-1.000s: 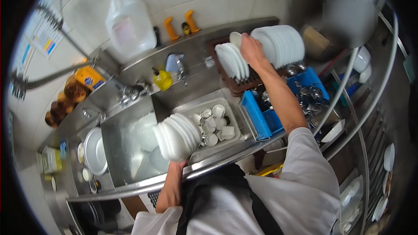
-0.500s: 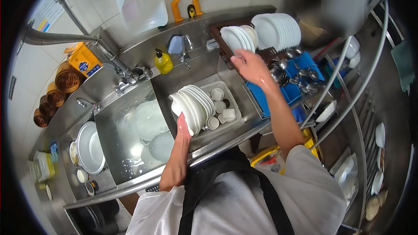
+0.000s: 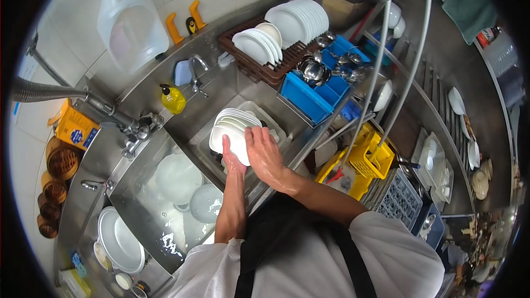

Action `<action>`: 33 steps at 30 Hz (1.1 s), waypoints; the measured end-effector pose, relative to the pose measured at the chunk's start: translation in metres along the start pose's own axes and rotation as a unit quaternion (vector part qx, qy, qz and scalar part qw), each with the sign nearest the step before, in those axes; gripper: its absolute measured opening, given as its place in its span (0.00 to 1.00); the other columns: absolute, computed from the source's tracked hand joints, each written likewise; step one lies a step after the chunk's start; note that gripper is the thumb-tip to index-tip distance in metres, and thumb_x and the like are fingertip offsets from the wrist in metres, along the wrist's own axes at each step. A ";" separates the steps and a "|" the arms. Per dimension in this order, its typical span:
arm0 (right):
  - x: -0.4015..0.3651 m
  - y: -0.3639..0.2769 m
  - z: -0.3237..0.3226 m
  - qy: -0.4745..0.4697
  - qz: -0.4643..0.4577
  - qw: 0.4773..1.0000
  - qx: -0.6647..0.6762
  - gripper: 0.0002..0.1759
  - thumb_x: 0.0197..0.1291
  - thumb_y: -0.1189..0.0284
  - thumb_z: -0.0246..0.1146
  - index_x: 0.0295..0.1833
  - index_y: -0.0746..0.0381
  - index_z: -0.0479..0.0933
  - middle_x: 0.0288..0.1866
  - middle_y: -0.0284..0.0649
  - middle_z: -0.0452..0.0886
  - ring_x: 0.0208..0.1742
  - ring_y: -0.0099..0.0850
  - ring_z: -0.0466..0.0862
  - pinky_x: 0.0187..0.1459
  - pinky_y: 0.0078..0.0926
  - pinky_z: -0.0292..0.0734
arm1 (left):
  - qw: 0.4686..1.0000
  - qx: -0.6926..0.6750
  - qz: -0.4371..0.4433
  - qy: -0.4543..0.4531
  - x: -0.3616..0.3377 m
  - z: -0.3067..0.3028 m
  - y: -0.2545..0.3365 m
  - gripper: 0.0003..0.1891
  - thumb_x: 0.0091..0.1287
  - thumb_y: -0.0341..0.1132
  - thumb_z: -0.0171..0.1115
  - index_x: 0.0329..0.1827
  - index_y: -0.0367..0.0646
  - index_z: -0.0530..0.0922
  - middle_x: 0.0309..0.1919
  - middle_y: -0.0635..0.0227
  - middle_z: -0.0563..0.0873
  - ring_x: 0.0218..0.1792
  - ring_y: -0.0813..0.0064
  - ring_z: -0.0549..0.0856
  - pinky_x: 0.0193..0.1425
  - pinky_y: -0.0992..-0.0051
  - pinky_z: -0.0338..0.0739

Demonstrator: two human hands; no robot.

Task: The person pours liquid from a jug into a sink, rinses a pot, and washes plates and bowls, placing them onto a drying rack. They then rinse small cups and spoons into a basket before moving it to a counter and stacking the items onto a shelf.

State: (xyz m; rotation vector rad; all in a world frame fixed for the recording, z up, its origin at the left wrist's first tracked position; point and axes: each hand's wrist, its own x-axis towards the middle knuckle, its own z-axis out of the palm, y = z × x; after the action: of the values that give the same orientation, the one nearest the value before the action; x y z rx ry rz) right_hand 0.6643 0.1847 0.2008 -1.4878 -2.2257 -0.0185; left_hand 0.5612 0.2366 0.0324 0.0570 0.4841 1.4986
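The left hand (image 3: 235,159) grasps the stacked dishes (image 3: 231,135); the right hand (image 3: 266,153) contacts their right side, its grip indeterminable. The stack is above the tray (image 3: 270,116) in the sink (image 3: 259,91). Beyond, the orange box (image 3: 74,126) bears a blue emblem, its lettering illegible.

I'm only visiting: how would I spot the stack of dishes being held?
Start at the steel sink and look just right of its water-filled basin. There, over a pale tray, is a stack of white dishes, with the left hand and right hand on it. Unlike the white plates in the brown rack, it is held, not racked.
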 end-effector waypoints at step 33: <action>-0.132 0.295 -0.301 0.195 0.501 0.748 0.389 0.22 0.68 0.63 0.58 0.52 0.75 0.79 0.35 0.51 0.87 0.26 0.35 0.88 0.27 0.27 0.86 | 0.980 0.179 -0.058 0.070 0.042 -0.011 -0.034 0.25 0.72 0.42 0.57 0.69 0.41 0.72 0.61 0.58 0.81 0.60 0.56 0.81 0.65 0.54 0.77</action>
State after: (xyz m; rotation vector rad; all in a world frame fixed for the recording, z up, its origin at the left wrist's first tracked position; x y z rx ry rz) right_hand 1.0745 0.1138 0.3497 -1.7054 -0.6935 0.7584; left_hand 0.5890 0.2716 0.0002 0.2030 0.8541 1.2930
